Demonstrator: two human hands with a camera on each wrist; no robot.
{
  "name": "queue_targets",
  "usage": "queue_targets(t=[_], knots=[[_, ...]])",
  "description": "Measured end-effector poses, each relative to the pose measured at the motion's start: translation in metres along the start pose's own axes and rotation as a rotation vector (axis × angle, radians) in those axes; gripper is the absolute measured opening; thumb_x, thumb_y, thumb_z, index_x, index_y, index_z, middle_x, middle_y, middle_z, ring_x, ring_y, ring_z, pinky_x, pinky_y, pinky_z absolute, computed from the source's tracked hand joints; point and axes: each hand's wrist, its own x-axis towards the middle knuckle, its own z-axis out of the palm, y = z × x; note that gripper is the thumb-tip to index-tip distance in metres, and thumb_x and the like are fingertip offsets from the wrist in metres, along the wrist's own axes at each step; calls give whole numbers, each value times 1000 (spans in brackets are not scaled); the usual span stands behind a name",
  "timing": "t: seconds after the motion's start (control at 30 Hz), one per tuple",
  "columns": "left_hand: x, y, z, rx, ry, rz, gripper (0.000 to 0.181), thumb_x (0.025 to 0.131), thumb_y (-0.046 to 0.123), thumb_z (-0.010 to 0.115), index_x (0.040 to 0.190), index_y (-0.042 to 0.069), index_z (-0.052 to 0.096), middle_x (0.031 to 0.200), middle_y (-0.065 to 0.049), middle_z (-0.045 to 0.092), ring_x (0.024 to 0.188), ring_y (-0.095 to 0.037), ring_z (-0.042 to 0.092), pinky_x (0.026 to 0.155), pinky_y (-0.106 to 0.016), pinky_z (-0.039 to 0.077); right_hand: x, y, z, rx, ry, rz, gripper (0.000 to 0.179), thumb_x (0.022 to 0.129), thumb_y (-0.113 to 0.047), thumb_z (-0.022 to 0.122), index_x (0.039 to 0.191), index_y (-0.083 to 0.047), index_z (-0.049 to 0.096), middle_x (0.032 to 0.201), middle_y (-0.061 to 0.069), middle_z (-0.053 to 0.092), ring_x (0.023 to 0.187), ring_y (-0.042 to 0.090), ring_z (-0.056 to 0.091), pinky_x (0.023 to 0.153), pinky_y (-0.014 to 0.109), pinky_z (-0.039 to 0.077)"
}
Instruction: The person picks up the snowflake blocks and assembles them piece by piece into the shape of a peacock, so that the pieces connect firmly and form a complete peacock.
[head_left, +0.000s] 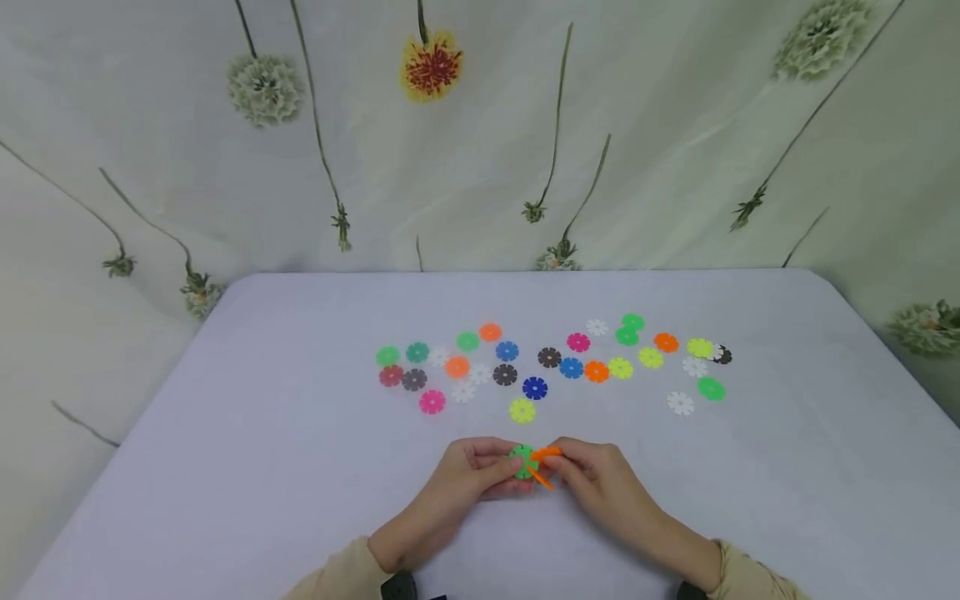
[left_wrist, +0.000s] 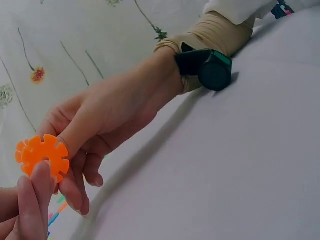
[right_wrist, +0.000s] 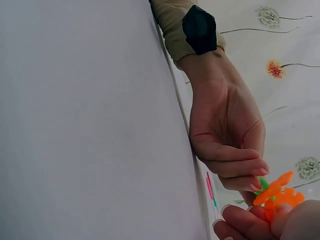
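Between finger and thumb, my left hand holds a green notched disc whose flat face shows in the head view. Orange notched discs meet its right edge at angles; whether their slots are fully engaged I cannot tell. My right hand pinches the upper orange piece from the right. In the left wrist view one orange disc shows its toothed rim, partly covered by left fingertips. The right wrist view shows two orange discs set at an angle, with a bit of green behind them.
Loose notched discs in several colours lie flat beyond the hands, among them a yellow one, a dark blue one and a pink one. The white-covered table ends at a flower-printed backdrop.
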Motion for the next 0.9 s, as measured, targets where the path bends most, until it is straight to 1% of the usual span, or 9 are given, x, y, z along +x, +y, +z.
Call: queue_targets(t=[0.07,0.2,0.3,0.43,0.53,0.63,0.73,0.8,0.9], knots=[[1,1,-2,-6,-5,-6,29,89,9,64,110,-12,59,99,-20,66,83,-26,67,79,-32,51,2,-2,1,-32,2,-52,9,92,-11,59,89,-15,66,74,-10,58,60,3,47,51,19,43],[0,2,-5,-24,-31,-30,29,90,9,63,110,-12,59,99,-19,66,80,-22,67,79,-29,52,3,-7,1,-93,0,-126,9,92,-10,60,87,-15,65,74,-10,58,60,2,47,52,18,44],[0,2,-7,-46,-47,-44,27,91,8,62,109,-11,59,98,-17,67,77,-20,67,77,-26,52,6,-9,1,-115,-6,-139,9,92,-10,60,86,-15,65,73,-10,58,57,0,43,49,16,40],[0,4,-9,-76,-62,-52,26,91,7,61,110,-11,60,97,-15,67,77,-18,67,75,-23,52,8,-12,0,-116,-9,-150,8,91,-9,61,84,-13,64,68,-7,55,53,-2,36,46,15,35],[-2,4,-11,-92,-67,-67,26,91,6,60,111,-10,60,97,-14,67,76,-16,66,74,-22,52,9,-13,3,-144,-12,-174,9,90,-6,62,84,-12,64,66,-7,54,53,-2,36,46,14,35],[-3,3,-13,-98,-66,-74,27,91,6,59,113,-11,59,97,-13,67,76,-15,66,76,-24,52,9,-14,4,-149,-31,-162,8,91,-7,61,86,-13,65,68,-8,55,53,-2,36,46,14,35],[-4,5,-12,-87,-63,-67,29,92,8,59,115,-11,58,99,-14,66,78,-16,66,78,-25,51,10,-15,1,-117,-56,-114,8,92,-12,59,89,-15,66,72,-9,58,53,-1,36,46,15,35],[-3,8,-10,-80,-65,-46,31,92,11,60,115,-10,59,100,-15,66,80,-17,66,80,-26,51,12,-15,-3,-77,-56,-80,10,93,-14,59,92,-14,68,75,-9,60,54,1,37,46,17,35],[-3,15,-5,-68,-73,21,35,92,16,62,116,-8,58,102,-16,66,82,-18,67,82,-27,50,15,-17,-10,-20,-32,-68,11,92,-11,59,96,-10,70,83,-6,65,58,7,48,51,21,43]])
